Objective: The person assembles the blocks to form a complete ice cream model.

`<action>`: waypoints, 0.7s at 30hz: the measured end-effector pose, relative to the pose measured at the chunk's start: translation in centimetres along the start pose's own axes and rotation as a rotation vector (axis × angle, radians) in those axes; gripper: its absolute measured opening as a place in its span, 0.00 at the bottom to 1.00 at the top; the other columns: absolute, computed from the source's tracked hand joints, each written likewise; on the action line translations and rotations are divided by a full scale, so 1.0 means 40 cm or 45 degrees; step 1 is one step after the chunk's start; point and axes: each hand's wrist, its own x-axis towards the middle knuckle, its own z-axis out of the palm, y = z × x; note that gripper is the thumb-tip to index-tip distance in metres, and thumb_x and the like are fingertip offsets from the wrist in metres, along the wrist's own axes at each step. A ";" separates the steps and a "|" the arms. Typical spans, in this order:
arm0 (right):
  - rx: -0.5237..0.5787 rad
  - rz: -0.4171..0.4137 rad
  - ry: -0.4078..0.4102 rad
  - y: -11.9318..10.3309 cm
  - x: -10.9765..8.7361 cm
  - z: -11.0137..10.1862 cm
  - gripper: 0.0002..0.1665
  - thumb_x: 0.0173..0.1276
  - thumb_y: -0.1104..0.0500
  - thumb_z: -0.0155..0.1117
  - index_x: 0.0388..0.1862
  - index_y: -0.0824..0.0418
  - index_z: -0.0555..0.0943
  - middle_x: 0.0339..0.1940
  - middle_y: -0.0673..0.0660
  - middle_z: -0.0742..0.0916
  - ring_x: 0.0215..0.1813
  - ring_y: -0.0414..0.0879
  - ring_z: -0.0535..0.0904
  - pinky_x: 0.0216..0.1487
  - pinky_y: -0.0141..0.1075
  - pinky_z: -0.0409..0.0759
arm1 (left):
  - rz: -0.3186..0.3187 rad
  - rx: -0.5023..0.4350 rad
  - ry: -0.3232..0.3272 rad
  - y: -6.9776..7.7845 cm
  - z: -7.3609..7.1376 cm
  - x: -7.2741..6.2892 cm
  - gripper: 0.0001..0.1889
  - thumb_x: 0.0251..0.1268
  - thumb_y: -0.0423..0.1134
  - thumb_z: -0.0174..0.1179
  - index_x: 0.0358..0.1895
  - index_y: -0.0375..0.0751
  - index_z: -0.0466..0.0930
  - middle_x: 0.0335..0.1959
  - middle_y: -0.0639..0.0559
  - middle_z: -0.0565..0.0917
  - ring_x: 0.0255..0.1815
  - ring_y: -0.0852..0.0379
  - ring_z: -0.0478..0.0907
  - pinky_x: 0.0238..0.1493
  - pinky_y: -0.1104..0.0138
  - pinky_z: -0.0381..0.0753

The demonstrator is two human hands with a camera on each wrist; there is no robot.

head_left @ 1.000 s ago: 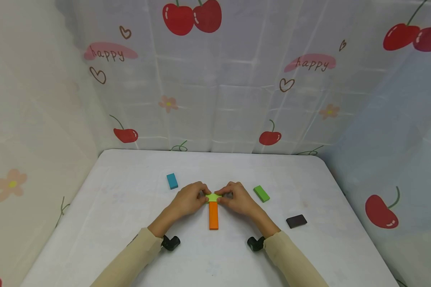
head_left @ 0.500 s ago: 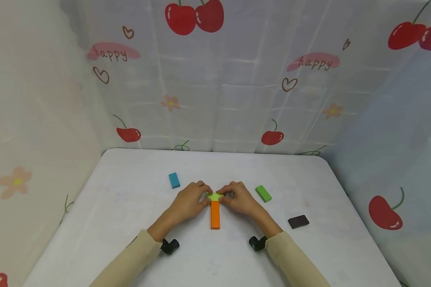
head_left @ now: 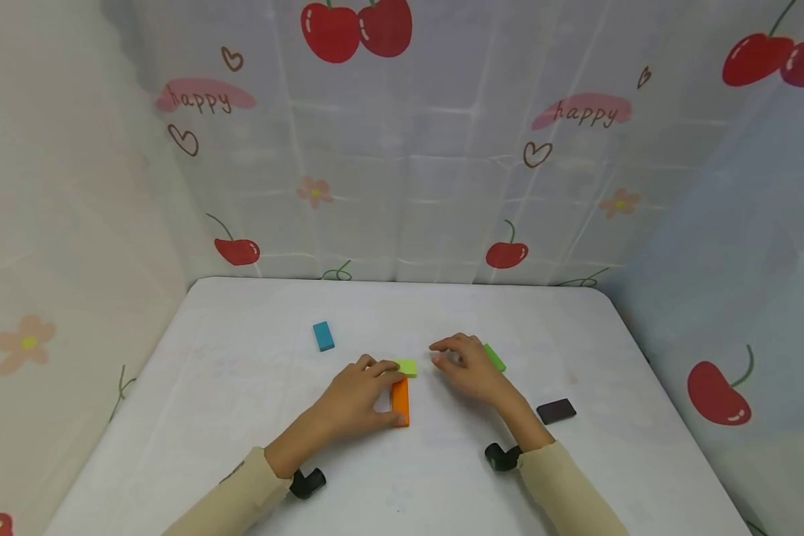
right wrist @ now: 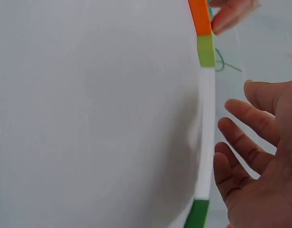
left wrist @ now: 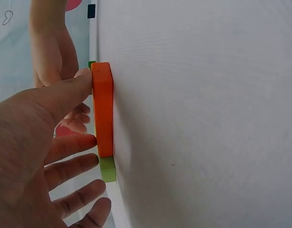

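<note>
An orange block [head_left: 400,400] lies lengthwise on the white table, with a light green block [head_left: 409,368] crosswise at its far end. My left hand [head_left: 355,394] spans the orange block, thumb at its near end and index finger by the join. The left wrist view has the thumb and fingertips along the block's upper side, the other fingers spread loosely. Part of the light green block is hidden under those fingers. My right hand [head_left: 472,368] hovers to the right, fingers loosely bent and holding nothing; it partly covers a green block [head_left: 494,359].
A blue block [head_left: 323,336] lies at the back left of the table. Farther right is a black block [head_left: 556,411]. Cherry-printed curtains [head_left: 402,223] hang behind and on both sides of the white table [head_left: 254,327].
Both hands pinched the light green block earlier. My right hand has let go and moved right, toward the green block; my left hand has spread and shifted back over the orange block.
</note>
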 end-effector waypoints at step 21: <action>-0.318 0.253 0.159 0.129 -0.102 -0.161 0.25 0.74 0.51 0.72 0.62 0.65 0.85 0.45 0.61 0.89 0.46 0.56 0.81 0.49 0.51 0.79 | -0.036 -0.047 0.004 -0.003 0.015 -0.001 0.41 0.60 0.73 0.71 0.73 0.58 0.80 0.76 0.57 0.78 0.65 0.55 0.72 0.67 0.55 0.78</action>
